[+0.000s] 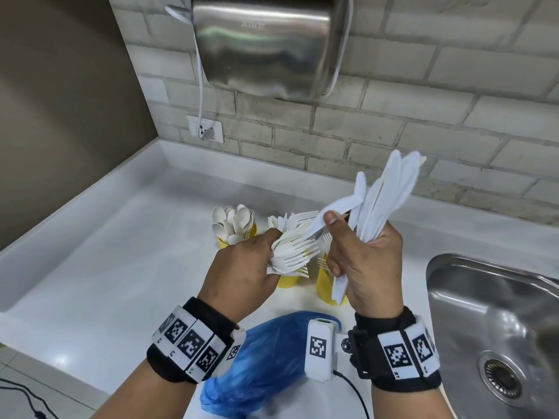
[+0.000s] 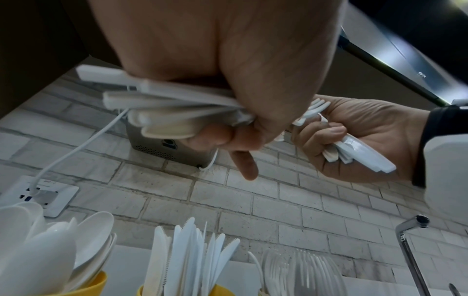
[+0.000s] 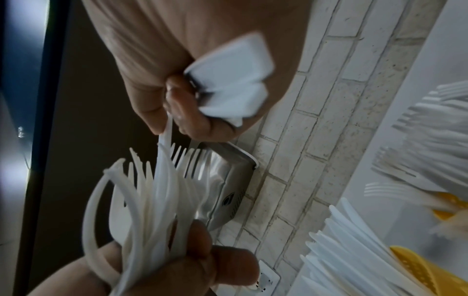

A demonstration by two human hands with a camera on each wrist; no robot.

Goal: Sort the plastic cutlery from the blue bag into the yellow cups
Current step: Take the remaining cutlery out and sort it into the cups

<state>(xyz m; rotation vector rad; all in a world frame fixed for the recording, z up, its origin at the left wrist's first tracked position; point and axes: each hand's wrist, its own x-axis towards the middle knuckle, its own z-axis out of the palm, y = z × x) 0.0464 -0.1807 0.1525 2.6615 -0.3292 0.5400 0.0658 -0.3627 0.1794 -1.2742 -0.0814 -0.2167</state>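
Observation:
My left hand (image 1: 245,267) grips a bundle of white plastic forks (image 1: 298,252) by the handles, tines pointing right. My right hand (image 1: 366,261) holds a fan of white knives (image 1: 390,189) upright, and its thumb and forefinger pinch one more knife (image 1: 335,211) that lies across the forks. Both hands hover above three yellow cups: one with spoons (image 1: 236,225), a middle cup (image 1: 287,281) with knives (image 2: 192,256), and a right cup (image 1: 325,282) with forks (image 2: 298,270). The blue bag (image 1: 266,358) lies crumpled under my wrists.
A steel sink (image 1: 435,267) sits to the right, its tap (image 2: 410,240) behind it. A metal hand dryer (image 1: 269,43) hangs on the brick wall, its cord running to a socket (image 1: 205,128). White counter (image 1: 121,252) spreads to the left.

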